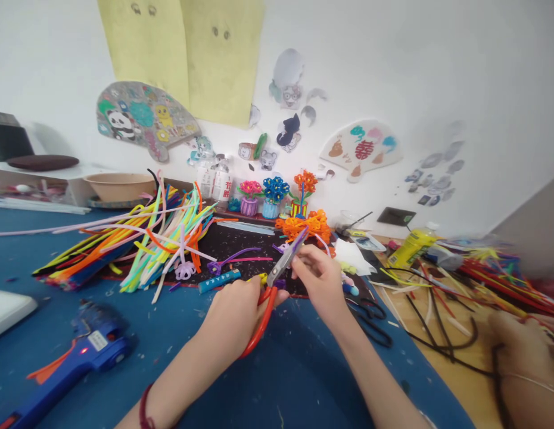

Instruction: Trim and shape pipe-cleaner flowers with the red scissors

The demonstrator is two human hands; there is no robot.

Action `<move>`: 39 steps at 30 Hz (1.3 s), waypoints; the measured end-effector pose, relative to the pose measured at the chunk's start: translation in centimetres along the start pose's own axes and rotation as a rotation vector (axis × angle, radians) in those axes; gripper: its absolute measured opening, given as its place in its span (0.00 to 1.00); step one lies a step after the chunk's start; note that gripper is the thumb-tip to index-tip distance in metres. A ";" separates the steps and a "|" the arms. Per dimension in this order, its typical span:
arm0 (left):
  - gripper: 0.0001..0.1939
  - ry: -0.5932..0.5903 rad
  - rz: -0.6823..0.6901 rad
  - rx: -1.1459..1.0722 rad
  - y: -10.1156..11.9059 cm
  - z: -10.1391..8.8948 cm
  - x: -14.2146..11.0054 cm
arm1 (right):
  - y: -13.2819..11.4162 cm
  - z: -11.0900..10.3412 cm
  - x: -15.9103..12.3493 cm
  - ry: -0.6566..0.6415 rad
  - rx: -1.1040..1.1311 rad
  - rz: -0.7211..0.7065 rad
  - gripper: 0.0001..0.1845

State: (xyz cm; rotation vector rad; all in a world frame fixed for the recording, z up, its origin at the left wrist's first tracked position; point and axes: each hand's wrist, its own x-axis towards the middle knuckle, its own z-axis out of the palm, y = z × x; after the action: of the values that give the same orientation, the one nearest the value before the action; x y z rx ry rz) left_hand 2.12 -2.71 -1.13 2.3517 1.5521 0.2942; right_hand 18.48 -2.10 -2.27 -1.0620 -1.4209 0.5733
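My left hand [239, 316] is closed around the red handle of a pair of scissors [280, 268], whose blades point up and away. A strip of purple pipe cleaner [300, 237] shows along the blades, close to the pinched fingertips of my right hand [319, 280]; what exactly those fingers grip is partly hidden. Something yellow [263, 277] peeks out above my left knuckles. Just left of that hand lies a blue tube [218, 280]. Beyond it are a purple pipe-cleaner flower [214, 268] with a stem and a pale lilac one [185, 270].
Bundled pipe cleaners [170, 238] cover the left back. A blue glue gun [93, 345] with a red light lies front left. Orange pipe-cleaner flowers [310, 225] and potted flowers [276, 196] stand behind. Black scissors [370, 319] lie right, near another person's hand [522, 351].
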 end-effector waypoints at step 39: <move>0.24 0.094 -0.069 -0.001 -0.9 -0.3 0.1 | 0.0 -0.2 -0.2 -0.063 -0.068 0.005 0.04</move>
State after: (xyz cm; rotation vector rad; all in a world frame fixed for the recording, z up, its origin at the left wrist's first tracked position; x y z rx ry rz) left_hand 1.29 -2.20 -1.17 2.3084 1.6710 0.3940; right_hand 18.63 -2.32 -2.37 -1.1101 -1.5018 0.5698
